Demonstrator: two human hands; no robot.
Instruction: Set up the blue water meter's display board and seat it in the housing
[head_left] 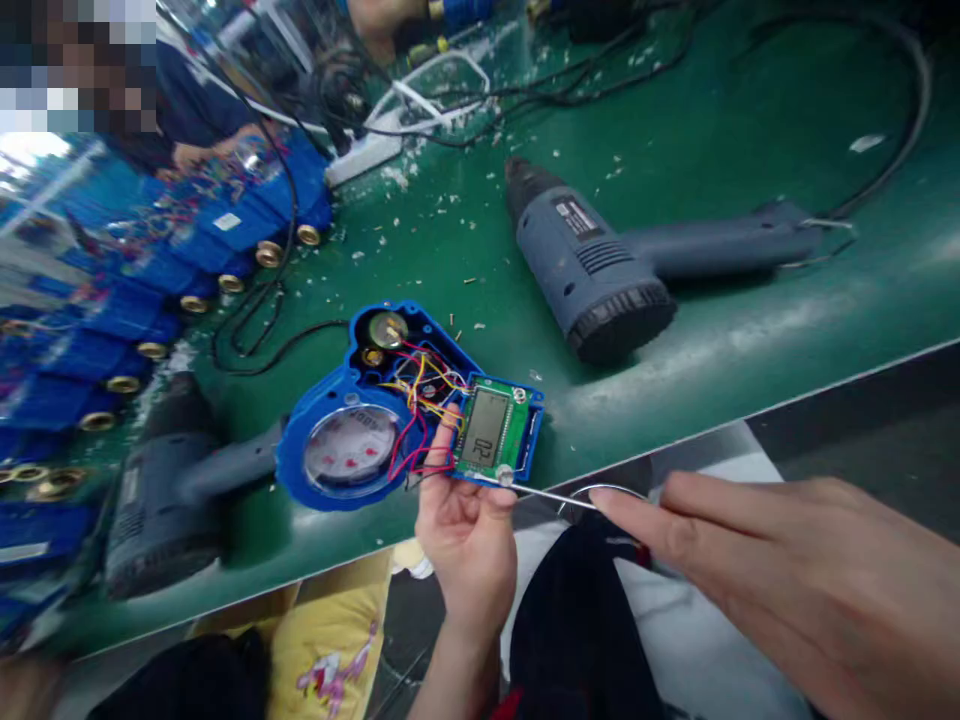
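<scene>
Item: blue water-meter housing (352, 440), lying at the tabletop's (750, 300) near edge. We are pinching its green display board (491, 432) in our left hand (465, 530), grip clamped. Our right hand (787, 570), fingers closed together, is holding a thin metal tool (555, 495), long axis pointing left, tip touching the board's near corner. The tool's handle is being hidden.

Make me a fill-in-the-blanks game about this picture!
1. The left hand holds a ____ water meter with its wires showing.
2. The circuit board with the small screen is ____.
3. The right hand holds a thin ____ tool.
4. The heat gun lies on a ____ table.

Missing words: blue, green, metal, green
</scene>
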